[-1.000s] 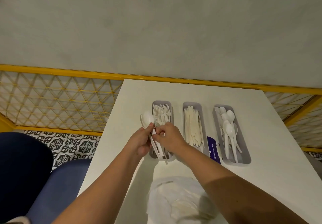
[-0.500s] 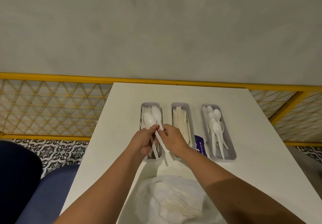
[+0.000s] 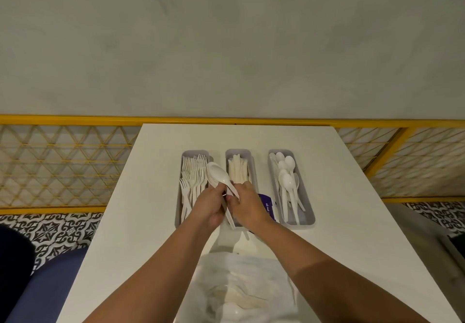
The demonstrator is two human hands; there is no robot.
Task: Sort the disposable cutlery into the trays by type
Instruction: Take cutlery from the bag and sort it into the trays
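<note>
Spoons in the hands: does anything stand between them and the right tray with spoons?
Nothing visible blocks them. The held spoons would pass over the low knife tray to the spoon tray.

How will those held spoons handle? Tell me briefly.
The spoons look thin white plastic, so probably light and fairly stiff. Two smooth bowls look nested, so they may slip apart. The left hand and right hand pinch the slim handles, which might flex.
</note>
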